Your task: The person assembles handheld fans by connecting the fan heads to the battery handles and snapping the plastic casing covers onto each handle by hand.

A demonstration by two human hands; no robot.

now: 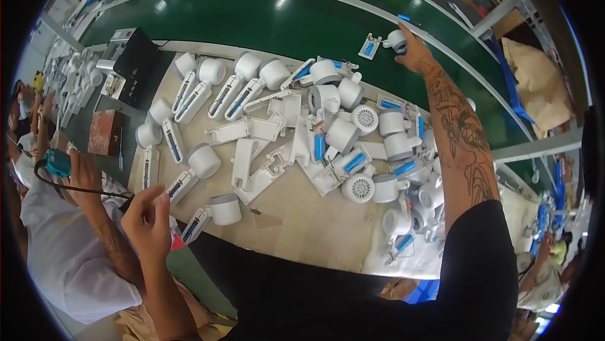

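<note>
My right hand (414, 54) reaches far out over the green conveyor belt, fingers closed around a white round fan-like housing (395, 40). Joined or close to it is a flat white handle shell with a blue battery cell (369, 49). My left hand (149, 218) hangs low at the left near the table's edge, loosely curled with thumb and fingers apart and nothing visible in it. Nearest to it are white fan bodies with slotted handles (217, 210). A heap of white fan heads with grilles (358, 188) and blue cells lies on the table between my arms.
Empty white handle shells (250, 129) lie mid-table. A black machine (133, 64) and a reddish-brown block (105, 132) stand at the left. Beside me, a co-worker's hand (80, 174) holds a teal corded tool (58, 162). A metal post (535, 146) stands at the right.
</note>
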